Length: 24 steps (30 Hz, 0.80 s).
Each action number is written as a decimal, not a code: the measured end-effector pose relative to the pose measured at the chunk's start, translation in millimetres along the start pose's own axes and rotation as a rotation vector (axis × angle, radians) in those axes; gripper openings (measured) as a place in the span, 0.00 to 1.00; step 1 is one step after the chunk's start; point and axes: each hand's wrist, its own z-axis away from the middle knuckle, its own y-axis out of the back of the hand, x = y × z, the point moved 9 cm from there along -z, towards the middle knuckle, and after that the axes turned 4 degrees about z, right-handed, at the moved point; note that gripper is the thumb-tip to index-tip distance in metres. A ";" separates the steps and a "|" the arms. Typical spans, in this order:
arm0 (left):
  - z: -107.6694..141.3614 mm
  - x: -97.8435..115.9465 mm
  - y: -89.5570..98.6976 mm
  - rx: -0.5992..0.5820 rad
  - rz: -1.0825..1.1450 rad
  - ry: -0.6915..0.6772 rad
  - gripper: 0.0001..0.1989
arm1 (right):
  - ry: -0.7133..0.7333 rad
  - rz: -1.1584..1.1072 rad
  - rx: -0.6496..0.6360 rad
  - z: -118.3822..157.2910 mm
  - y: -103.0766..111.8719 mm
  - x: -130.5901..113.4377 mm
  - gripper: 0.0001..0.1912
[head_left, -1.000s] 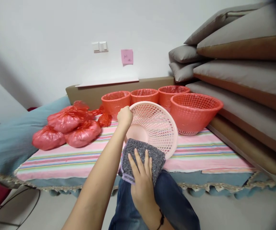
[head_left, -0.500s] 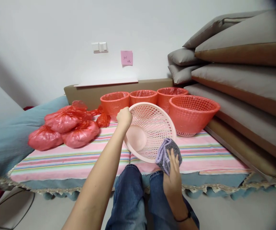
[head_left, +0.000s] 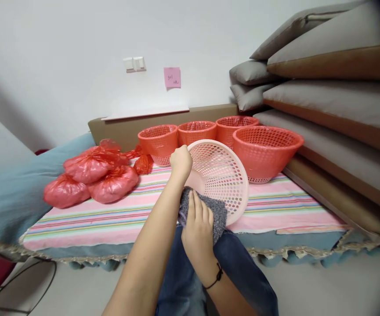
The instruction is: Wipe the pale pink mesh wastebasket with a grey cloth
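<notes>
My left hand (head_left: 181,161) is closed in a fist on the upper rim of a pale pink basket (head_left: 222,180), fingers curled tight around the edge, holding the basket tilted on its side with the open mouth facing me. The basket's lower rim sits at the near edge of the striped cloth (head_left: 110,215) that covers the bed, just above my knees in blue jeans (head_left: 242,267). My right hand (head_left: 199,224) lies flat on a grey rag (head_left: 206,210), fingers straight and close together, pressing the rag against the lower inside wall of the basket; a dark band circles that wrist.

Behind the pink basket stand four red baskets: a large one (head_left: 267,151) just to the right, and three smaller ones (head_left: 158,140) in a row toward the wall. To the left on the striped cloth lie several tied red bags (head_left: 94,175), touching one another. Grey cushions (head_left: 324,87) are stacked at the right. A pink note (head_left: 171,77) sticks to the white wall.
</notes>
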 end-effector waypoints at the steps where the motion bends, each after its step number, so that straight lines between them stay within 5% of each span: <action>1: 0.5 0.0 0.4 -0.003 -0.001 0.003 0.17 | -0.005 0.004 -0.003 -3.4 -1.3 4.1 0.35; 10: 18.9 -57.2 11.9 0.035 0.031 0.181 0.17 | 0.255 0.042 -0.122 -2.9 -5.4 24.3 0.30; 15: 20.7 -86.2 13.1 -0.063 0.135 0.117 0.19 | 0.395 0.055 -0.220 3.8 1.0 31.9 0.29; 20: 9.8 -105.0 43.2 0.023 0.149 0.090 0.15 | 0.642 0.037 -0.260 25.9 15.6 35.5 0.24; 24: -2.2 -106.6 47.0 -0.034 0.119 -0.037 0.07 | 0.755 0.048 -0.230 23.3 33.6 56.9 0.24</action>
